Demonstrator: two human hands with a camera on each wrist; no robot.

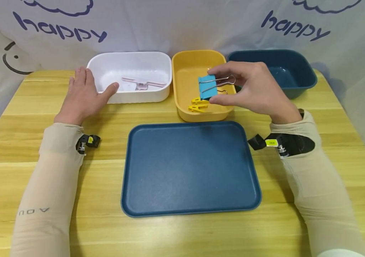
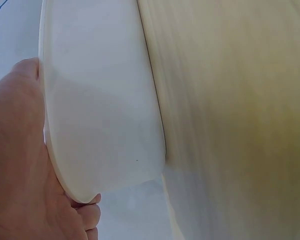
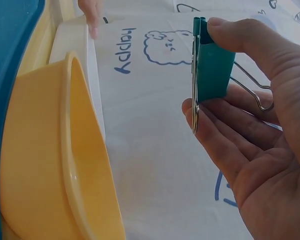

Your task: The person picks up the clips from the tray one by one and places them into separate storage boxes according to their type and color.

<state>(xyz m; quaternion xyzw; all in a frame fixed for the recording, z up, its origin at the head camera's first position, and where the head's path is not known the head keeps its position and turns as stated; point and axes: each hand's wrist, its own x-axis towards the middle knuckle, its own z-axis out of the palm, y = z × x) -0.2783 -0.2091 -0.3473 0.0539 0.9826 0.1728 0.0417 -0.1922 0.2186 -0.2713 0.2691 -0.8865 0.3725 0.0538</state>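
Note:
Over the yellow bin (image 1: 182, 71), my right hand (image 1: 254, 87) pinches a blue binder clip (image 1: 207, 87) between thumb and fingers, its wire handles pointing back toward the palm. The right wrist view shows the same binder clip (image 3: 216, 70) held upright above the bin's rim level. Two yellow clothespins (image 1: 198, 104) lie inside the yellow bin, below the clip. At the left, my left hand (image 1: 81, 94) rests on the near left corner of the white bin (image 1: 131, 97), thumb along the rim, fingers spread past the end. Pale pink plastic pieces (image 1: 142, 85) lie in that white bin.
A dark blue-green bin (image 1: 298, 85) stands at the right of the row, partly behind my right hand. In front of the bins, a dark blue tray (image 1: 190, 169) lies on the wooden table (image 1: 314, 221). A white cloth (image 1: 185, 25) with drawings hangs behind.

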